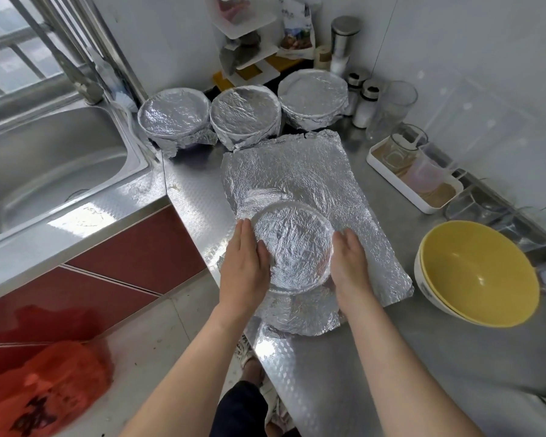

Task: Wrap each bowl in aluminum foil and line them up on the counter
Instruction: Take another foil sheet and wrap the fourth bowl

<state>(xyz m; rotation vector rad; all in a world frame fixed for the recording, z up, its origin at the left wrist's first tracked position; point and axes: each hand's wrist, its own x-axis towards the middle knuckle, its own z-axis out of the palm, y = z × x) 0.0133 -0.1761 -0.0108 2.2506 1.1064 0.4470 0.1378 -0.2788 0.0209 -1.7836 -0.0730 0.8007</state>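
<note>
Both hands press a foil-covered clear glass bowl point(293, 247) from either side, left hand point(245, 263) and right hand point(349, 263) with fingers nearly straight and held together. It sits on a crinkled aluminium foil sheet point(312, 171) on the steel counter point(360, 357). Three foil-wrapped bowls point(245, 113) line up behind it, and stacked yellow bowls point(476, 272) stand to its right.

Head view looks steeply down, close over the counter point(391, 357).

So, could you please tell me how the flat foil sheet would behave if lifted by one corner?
Probably floppy: the foil sheet is thin and wrinkled, so it should droop and crease. Likely very light, though the foil-covered bowl on it may pin it.
</note>
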